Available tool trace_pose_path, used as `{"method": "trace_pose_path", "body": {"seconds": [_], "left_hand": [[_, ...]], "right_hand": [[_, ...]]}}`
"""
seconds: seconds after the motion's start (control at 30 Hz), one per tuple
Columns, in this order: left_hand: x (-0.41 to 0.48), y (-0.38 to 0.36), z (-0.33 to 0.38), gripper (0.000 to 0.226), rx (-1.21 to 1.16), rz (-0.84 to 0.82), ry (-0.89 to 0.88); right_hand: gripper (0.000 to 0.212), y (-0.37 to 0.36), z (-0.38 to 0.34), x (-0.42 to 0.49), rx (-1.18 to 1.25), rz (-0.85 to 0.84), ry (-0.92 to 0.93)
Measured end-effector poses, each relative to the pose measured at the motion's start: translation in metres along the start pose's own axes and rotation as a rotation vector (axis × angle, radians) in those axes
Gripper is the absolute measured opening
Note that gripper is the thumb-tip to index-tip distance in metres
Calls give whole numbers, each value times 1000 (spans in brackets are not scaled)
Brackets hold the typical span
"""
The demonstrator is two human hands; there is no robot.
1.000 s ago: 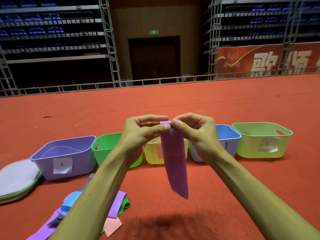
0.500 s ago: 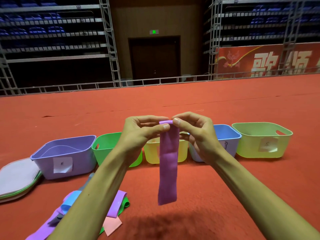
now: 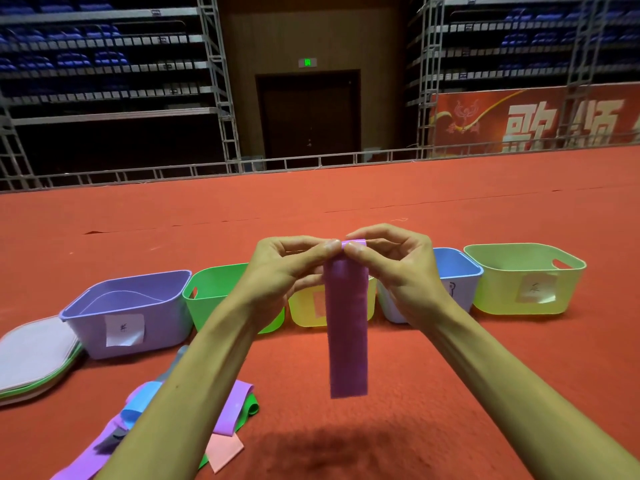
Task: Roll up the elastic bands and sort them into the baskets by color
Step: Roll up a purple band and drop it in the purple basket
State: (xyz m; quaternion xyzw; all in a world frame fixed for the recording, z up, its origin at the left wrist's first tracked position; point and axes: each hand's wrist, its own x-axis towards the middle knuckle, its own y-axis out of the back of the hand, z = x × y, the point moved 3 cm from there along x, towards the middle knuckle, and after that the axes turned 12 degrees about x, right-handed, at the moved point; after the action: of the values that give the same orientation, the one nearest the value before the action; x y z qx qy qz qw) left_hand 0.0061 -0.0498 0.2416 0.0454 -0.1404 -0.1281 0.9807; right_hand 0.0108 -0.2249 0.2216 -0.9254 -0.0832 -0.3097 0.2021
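**Purple band pinched at its top edge, held above the red floor**

Both hands are raised at the centre of the frame, working one purple band (image 3: 347,327). The left hand (image 3: 284,271) and the right hand (image 3: 401,271) are each closed on the band's top edge, thumbs and forefingers meeting there, where a small first turn of the roll sits between the fingertips. The rest of the band hangs straight down, its lower edge free and clear of the red carpet (image 3: 450,393).

Behind the hands a row of baskets runs left to right: a purple basket (image 3: 145,306), a green basket (image 3: 211,289), a yellow basket (image 3: 304,313) largely hidden by the band, a blue basket (image 3: 457,271) and a pale green basket (image 3: 526,282). They stand close together; whether their rims touch I cannot tell behind the hands.

At lower left, under the left forearm, lies a loose pile of bands (image 3: 225,417) in purple, blue, green and pink. At the left edge is a stack of flat lids (image 3: 31,358). The carpet at lower right lies open.
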Motion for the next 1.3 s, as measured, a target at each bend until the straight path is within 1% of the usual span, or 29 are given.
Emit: {"method": "trace_pose_path", "body": {"seconds": [0.13,0.23,0.3,0.43,0.5,0.57,0.67,0.77,0.9,1.03,1.17,1.23,1.3], "left_hand": [[1,1,0,34,11,38,-61],[1,3,-3,39,42,76,-101],[1,2,-5,40,43,90,-109],[0,0,-7,41,49,98,-127],[0,-1,-8,42,42,72,-125],[0,-2,-8,42,20,31,-95],[-1,-3,-9,30,-8,4,-38],[-1,-1,-10,24,9,32,-42],[0,0,-11,35,-17,77,-83],[1,3,-12,39,-21,113,-111],[1,0,-16,37,-39,111,-106],[1,-1,-16,38,-66,89,-100],[1,-2,-16,43,-78,47,-75]], "right_hand": [[28,1,4,-2,17,1,-72],[26,1,8,-1,-34,17,-157],[26,1,8,-1,-61,21,-178],[24,1,6,0,-60,44,-135],[21,1,6,-1,-14,26,-120],[22,2,4,-1,21,5,-109],[28,1,2,-2,19,-16,-87],[29,1,3,-3,-6,-12,-78],[34,3,8,-4,-9,13,-150],[24,3,10,-4,-13,23,-240],[33,3,8,-3,-35,53,-217],[26,4,8,-3,1,41,-208],[22,4,6,-3,35,17,-186]]}}
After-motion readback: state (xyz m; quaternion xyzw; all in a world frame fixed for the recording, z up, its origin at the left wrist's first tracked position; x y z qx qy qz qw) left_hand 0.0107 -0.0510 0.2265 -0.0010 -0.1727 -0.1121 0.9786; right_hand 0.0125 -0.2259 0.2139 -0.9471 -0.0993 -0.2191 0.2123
